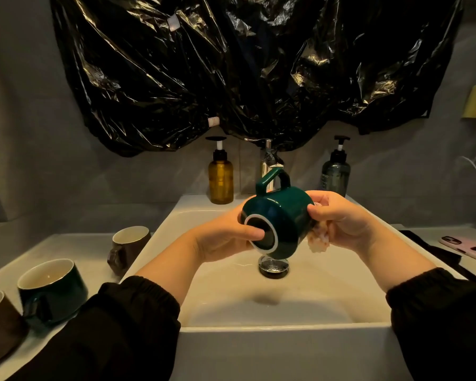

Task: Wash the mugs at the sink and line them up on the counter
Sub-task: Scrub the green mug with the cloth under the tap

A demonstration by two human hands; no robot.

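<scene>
A dark green mug (282, 215) lies on its side above the white sink (280, 329), handle up and base turned toward me. My left hand (226, 239) grips it at the base, thumb pressed on the underside. My right hand (341, 218) holds a pale sponge (318, 239) against the mug's right side. On the counter to the left stand a brown mug (129, 247), a dark green mug (52, 290) and another brown mug (0, 323), all upright.
The chrome tap (268, 160) stands behind the held mug, the drain plug (273, 266) below it. An amber pump bottle (220, 176) and a grey pump bottle (336, 170) flank the tap. A phone (467, 247) lies on the right counter. Black plastic (245, 67) covers the wall.
</scene>
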